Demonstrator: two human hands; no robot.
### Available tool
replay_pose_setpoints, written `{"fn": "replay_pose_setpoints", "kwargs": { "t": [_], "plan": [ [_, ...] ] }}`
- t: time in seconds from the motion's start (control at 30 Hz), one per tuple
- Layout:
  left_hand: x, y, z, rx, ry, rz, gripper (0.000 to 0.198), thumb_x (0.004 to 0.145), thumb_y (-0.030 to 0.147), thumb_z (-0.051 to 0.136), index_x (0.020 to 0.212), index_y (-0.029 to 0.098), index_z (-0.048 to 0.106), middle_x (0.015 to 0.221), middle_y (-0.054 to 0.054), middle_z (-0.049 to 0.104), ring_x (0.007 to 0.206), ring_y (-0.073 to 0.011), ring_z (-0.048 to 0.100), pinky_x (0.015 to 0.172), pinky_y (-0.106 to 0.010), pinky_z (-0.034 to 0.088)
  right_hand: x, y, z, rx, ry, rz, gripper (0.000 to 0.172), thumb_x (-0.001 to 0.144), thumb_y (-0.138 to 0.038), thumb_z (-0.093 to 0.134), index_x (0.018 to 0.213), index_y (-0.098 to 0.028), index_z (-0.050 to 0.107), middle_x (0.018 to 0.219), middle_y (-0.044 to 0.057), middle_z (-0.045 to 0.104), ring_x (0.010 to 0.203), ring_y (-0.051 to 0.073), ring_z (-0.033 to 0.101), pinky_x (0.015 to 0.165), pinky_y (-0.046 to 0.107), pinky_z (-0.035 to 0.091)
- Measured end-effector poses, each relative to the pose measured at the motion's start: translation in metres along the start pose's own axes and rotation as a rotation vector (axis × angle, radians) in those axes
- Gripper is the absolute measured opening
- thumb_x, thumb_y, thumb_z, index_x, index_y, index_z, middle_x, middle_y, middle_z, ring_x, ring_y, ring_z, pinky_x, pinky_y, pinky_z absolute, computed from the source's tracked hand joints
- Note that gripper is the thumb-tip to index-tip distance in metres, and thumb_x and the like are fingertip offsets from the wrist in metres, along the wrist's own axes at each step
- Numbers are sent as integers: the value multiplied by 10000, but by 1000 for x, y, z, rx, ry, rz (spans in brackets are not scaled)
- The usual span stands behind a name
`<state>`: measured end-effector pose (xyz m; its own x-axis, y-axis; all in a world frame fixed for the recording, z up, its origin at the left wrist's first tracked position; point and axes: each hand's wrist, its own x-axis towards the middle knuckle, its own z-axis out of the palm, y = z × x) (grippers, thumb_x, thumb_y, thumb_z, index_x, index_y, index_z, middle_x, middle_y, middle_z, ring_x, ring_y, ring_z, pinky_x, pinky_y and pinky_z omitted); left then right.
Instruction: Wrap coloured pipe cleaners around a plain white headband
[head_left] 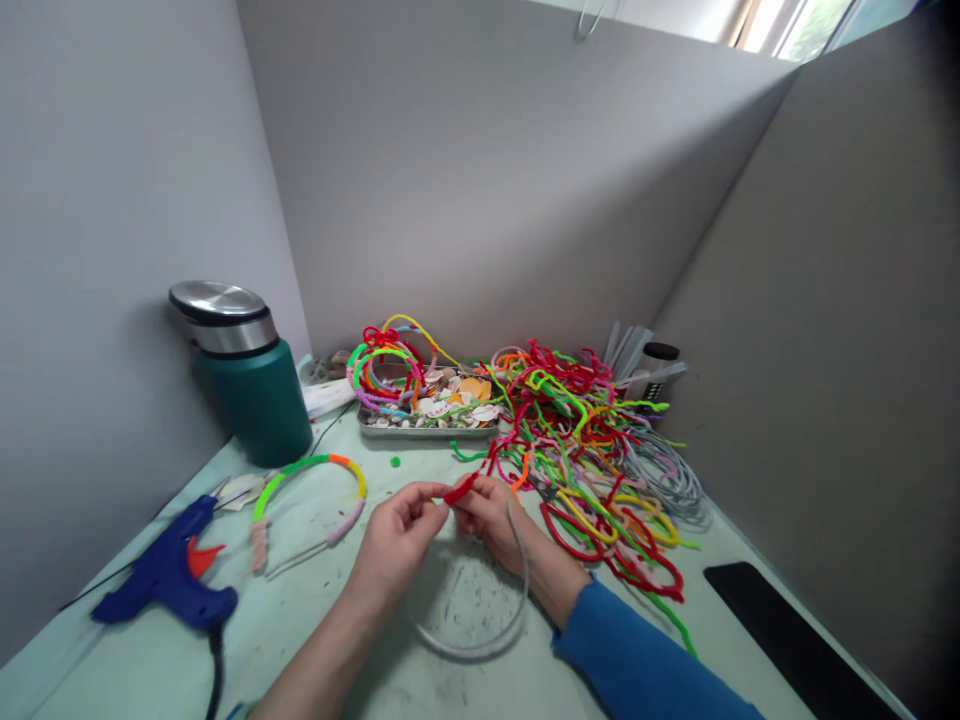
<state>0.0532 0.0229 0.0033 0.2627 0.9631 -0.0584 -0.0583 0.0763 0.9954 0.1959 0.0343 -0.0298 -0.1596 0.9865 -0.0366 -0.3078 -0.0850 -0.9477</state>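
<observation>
My left hand and my right hand meet over the middle of the pale green table. Both pinch a red pipe cleaner between their fingertips, at the top end of a bare grey headband. The headband curves down under my right wrist and lies in front of me. A headband wrapped in green, orange, yellow and pink pipe cleaners lies to the left of my hands.
A large tangle of coloured pipe cleaners covers the right side, with bare grey headbands beside it. A metal tray of shells stands at the back. A blue glue gun, a teal flask and a black phone are nearby.
</observation>
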Motion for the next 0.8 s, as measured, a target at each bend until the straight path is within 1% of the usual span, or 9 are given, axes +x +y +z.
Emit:
{"fn": "replay_pose_setpoints", "kwargs": {
  "t": [0.13,0.23,0.33,0.43,0.57,0.67,0.8],
  "plan": [
    [2,-3,0,12,99,-57,412,676,403,605,944,90,627,414,103,333,354,-45,246,358,-187,175,-1,0,0,19,1,-25,191,696,-310,652,654,-153,551,497,-59,456,416,64,388,430,202,290],
    [4,-5,-1,6,151,-79,415,674,425,607,924,96,638,416,102,328,357,-44,241,357,-185,178,-2,-2,0,-72,-2,-78,200,725,-308,631,631,-150,553,496,-50,462,433,69,398,432,202,287],
    [6,-8,-3,18,181,-100,399,673,447,604,880,108,632,424,105,316,356,-43,241,353,-180,185,-3,-4,0,-190,5,-124,212,753,-332,611,659,-144,583,491,-48,462,445,74,399,438,203,286],
    [7,-10,-4,18,180,-131,366,665,464,600,809,127,606,431,109,302,343,-42,239,341,-178,182,-4,-6,0,-257,-1,-151,214,761,-348,610,693,-146,596,490,-53,455,449,75,392,445,204,292],
    [7,-9,-4,0,168,-179,315,664,466,589,722,160,542,426,117,288,320,-36,218,328,-176,153,-3,-4,-1,-276,-3,-140,207,751,-353,627,730,-148,615,497,-54,459,454,74,388,447,204,284],
    [6,-6,-3,11,173,-193,293,675,456,582,700,172,515,417,120,285,319,-35,215,329,-170,145,-4,-5,0,-278,0,-118,188,722,-333,659,771,-153,636,502,-52,472,463,77,391,448,203,286],
    [4,-4,-3,1,174,-190,291,684,457,577,705,174,517,422,118,285,323,-36,213,330,-167,151,-8,-10,2,-280,-14,-96,170,689,-289,685,805,-170,649,565,-43,509,484,77,397,459,201,309]
  ]
}}
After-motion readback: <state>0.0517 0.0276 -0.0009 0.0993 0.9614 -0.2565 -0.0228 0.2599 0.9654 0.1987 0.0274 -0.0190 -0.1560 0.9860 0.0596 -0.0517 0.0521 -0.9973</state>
